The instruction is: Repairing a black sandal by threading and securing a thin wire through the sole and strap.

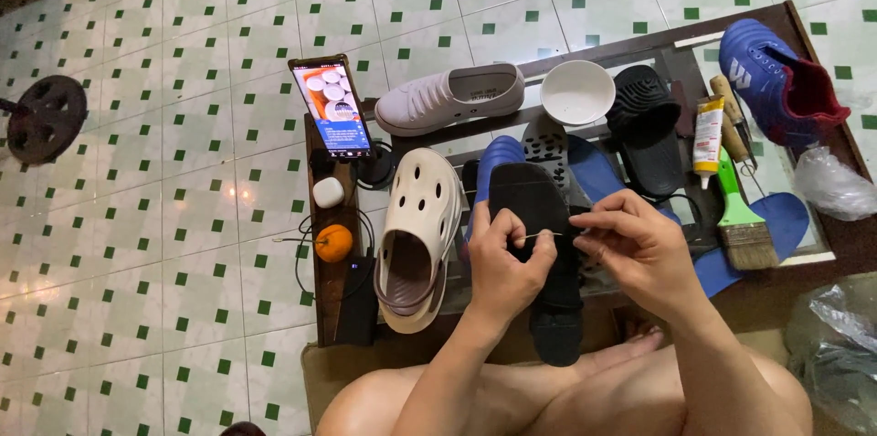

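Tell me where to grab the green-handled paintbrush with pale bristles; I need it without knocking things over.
Grip the green-handled paintbrush by its narrow handle, coming from above. It lies flat on the table, bristles toward the person, with a glue tube close on its left, so a side approach looks cramped.

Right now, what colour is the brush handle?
Green; the brush shows clearly in the head view, right of the hands.

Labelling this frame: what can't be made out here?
Head view only:
- Needle between left hand and right hand: too thin to show any thread.
- Black sandal: its middle is covered by both hands.
- Blue insoles: mostly hidden under the sandal and right hand.
- Clear bag: cut off by the right edge.
- Phone screen: too small to tell detail.
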